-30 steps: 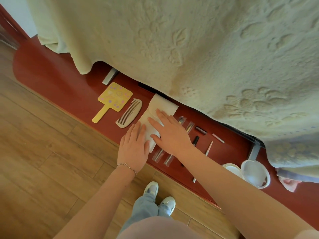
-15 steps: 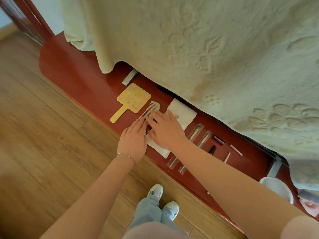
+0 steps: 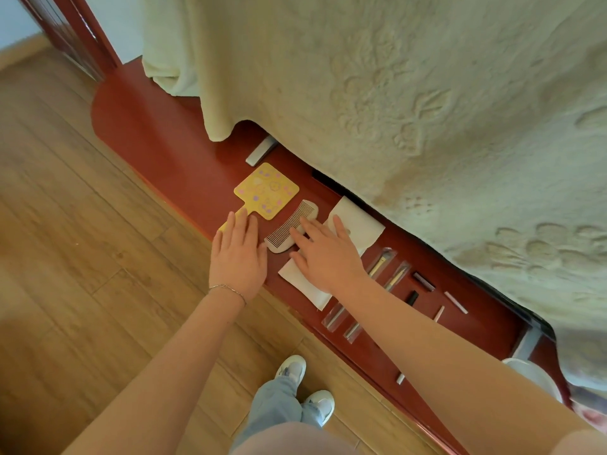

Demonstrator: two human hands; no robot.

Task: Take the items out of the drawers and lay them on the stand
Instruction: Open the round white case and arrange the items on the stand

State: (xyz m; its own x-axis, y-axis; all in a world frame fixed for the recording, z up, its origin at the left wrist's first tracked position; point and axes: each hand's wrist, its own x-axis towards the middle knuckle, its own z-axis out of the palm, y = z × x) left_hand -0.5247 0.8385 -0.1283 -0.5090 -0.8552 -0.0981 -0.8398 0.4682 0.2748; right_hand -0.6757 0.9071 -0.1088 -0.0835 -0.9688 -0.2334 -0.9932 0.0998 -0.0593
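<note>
On the glossy red stand (image 3: 170, 159) — square yellow mirror (image 3: 266, 191), toothed pale comb (image 3: 292, 226). Left hand (image 3: 238, 256) flat, fingers straight, over the mirror's handle; right hand (image 3: 325, 254) spread flat, touching the comb.

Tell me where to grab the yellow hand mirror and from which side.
Grip the yellow hand mirror by its narrow handle, which points toward the floor edge of the red stand. Come from that open near side. The left hand already lies flat over the handle; the comb crowds the mirror's right edge, so avoid that side.
</note>
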